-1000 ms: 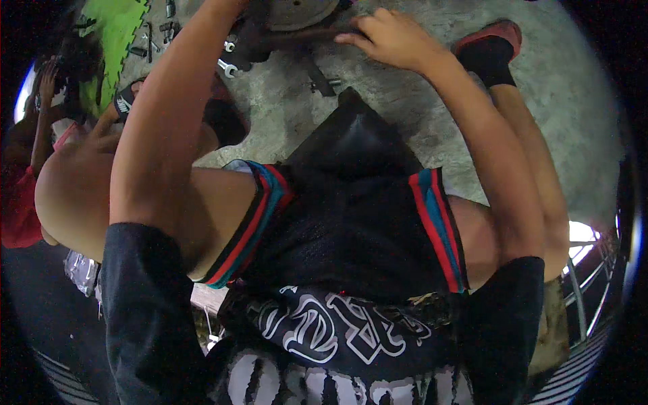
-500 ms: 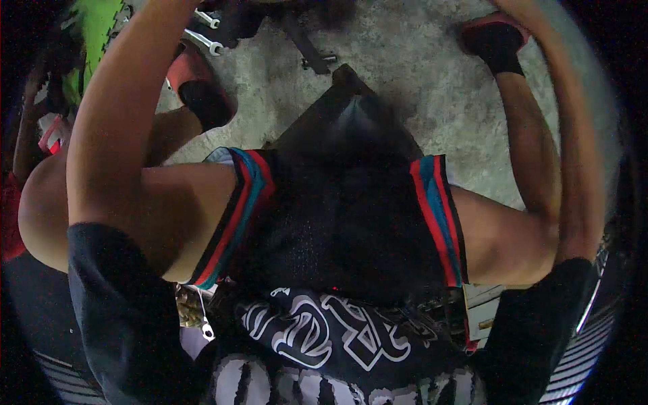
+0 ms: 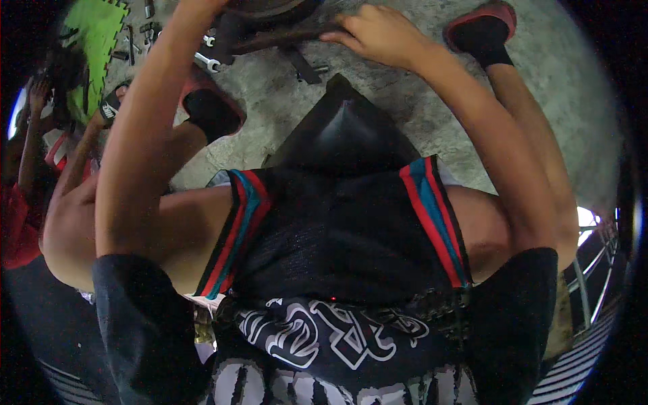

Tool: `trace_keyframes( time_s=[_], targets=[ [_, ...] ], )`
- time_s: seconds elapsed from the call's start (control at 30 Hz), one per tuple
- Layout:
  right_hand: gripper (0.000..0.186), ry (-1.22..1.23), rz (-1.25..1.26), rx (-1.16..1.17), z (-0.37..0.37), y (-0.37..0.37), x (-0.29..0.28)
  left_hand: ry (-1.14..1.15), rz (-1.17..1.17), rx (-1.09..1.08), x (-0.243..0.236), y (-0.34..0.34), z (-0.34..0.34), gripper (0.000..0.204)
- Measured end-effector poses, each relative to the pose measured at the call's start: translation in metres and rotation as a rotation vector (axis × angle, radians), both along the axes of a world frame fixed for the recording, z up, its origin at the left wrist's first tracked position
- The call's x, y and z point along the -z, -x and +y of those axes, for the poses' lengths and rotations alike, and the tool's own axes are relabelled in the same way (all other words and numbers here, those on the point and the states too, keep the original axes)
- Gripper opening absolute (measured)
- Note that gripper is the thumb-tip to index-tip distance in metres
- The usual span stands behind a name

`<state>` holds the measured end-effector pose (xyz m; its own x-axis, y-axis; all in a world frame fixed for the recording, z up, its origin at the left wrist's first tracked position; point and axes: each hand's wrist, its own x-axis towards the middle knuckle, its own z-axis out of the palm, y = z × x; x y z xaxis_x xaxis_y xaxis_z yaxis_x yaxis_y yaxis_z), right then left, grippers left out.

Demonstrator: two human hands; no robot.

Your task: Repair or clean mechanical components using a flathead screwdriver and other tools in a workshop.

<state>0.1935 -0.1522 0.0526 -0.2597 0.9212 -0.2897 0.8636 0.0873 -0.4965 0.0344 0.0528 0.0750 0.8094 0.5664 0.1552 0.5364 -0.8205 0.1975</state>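
My right hand [image 3: 381, 35] is closed at the near end of a long dark bar-like piece [image 3: 283, 40], thumb and fingers around it. The piece slants down to the left beside a dark rounded part [image 3: 280, 12], which looks like a tire or wheel and is cut off by the top edge. My left hand [image 3: 202, 3] reaches the top edge next to that part; its fingers are out of the picture. Below the bar, a small dark flat piece [image 3: 300, 65] lies on the concrete floor.
Wrenches [image 3: 208, 62] and several small tools [image 3: 131, 44] lie at the far left by a green foam mat [image 3: 101, 30]. A black wedge-shaped seat-like thing [image 3: 344, 128] juts out between my legs. Another person's arm [image 3: 30, 135] and red clothing show at the left rim.
My right hand has come down into view from beyond the top edge, holding the dark bar-like piece. The rounded dark part now shows. My left forearm shifted slightly right.
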Motion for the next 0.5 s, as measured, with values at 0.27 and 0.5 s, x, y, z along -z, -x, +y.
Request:
trace_keyframes(
  time_s=[0.27,0.5],
  targets=[
    [0.046,-0.278,0.067,-0.039,0.037,0.000,0.025,0.075,-0.031,-0.231,0.022,0.006,-0.022,0.065],
    [0.045,-0.028,-0.071,-0.084,0.056,-0.030,-0.012,0.116,-0.098,-0.151,0.019,0.013,-0.021,0.061]
  ],
)
